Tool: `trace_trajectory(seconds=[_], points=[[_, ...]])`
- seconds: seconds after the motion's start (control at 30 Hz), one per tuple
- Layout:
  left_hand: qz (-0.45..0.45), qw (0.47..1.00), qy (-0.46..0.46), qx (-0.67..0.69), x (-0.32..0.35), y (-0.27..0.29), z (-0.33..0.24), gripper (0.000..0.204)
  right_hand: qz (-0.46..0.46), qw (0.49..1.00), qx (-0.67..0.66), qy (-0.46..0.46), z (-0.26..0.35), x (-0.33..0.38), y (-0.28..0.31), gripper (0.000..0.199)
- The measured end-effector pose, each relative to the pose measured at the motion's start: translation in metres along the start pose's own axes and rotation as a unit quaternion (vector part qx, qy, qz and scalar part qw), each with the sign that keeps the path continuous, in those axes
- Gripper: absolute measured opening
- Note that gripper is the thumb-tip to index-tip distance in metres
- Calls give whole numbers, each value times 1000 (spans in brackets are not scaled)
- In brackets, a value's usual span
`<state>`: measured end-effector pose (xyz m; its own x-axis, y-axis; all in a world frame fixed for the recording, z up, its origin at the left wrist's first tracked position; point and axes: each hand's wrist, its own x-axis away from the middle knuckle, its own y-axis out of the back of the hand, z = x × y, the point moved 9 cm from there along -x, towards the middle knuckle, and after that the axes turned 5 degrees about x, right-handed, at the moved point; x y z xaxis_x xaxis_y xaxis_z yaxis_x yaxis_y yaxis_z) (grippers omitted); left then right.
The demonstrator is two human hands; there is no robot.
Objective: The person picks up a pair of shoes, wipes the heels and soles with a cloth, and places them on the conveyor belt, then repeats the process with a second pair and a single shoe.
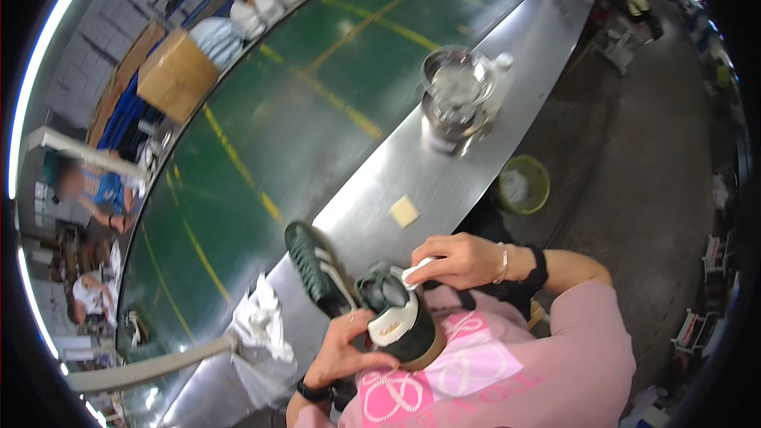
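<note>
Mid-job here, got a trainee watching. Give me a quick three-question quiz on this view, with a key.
1. Which hand pinches the white wad?
2. True or false: the yellow square lies on the metal ledge.
3. The shoe in the left hand has a heel patch that is: A) red, B) off-white, C) blue.

Key: 1. The right hand. 2. True. 3. B.

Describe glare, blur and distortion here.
Head view: fisheye bending curves the light tube along the left rim; the metal bench carries whitish glare; the metal bowl looks soft, the held shoe somewhat clearer; the corners go black.
</note>
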<state>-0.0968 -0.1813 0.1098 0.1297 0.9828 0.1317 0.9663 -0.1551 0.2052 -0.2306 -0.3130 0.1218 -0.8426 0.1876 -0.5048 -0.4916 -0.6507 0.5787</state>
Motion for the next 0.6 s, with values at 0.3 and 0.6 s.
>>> trace_trajectory(seconds=[0.3, 0.6], points=[[-87, 990, 93, 61, 5, 2, 11, 53, -188, 971, 104, -104, -37, 5, 66, 29], [-131, 946, 123, -270, 7, 19, 69, 35, -167, 967, 168, -90, -41, 11, 73, 29]])
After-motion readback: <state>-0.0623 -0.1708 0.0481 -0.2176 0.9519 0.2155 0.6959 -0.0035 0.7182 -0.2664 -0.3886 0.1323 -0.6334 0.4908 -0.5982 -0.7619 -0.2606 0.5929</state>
